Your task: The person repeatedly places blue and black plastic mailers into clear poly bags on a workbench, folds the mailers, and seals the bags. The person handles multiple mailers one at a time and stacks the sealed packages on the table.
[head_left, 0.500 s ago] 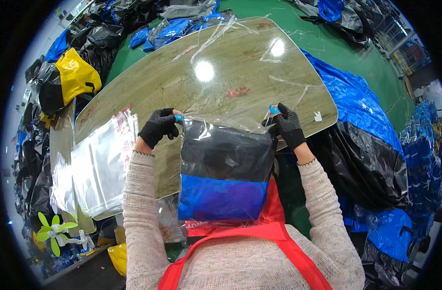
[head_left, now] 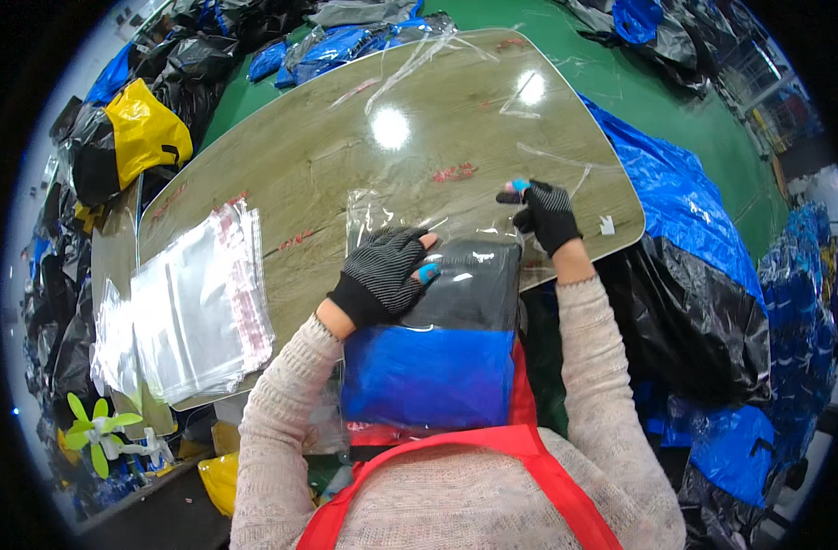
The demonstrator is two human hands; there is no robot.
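In front of my body a clear plastic bag holds a folded black and blue package, black at the far part and blue toward me. It overlaps the table's near edge. My left hand, in a black dotted glove with bare fingertips and blue tape on one, lies flat on the left of the black part with fingers stretched out. Beyond the package's far right corner, my right hand, gloved the same way, is raised with its fingers drawn together. Whatever is between those fingertips, if anything, is too small to make out.
A stack of clear bags lies left on the wood-patterned table. Blue and black sheeting hangs along the right side. A yellow bundle sits far left, and a small green-bladed fan near left.
Both hands held up the clear bag's far edge before. My left hand has moved right and down onto the package, which now lies flatter. My right hand has come away from the bag's edge.
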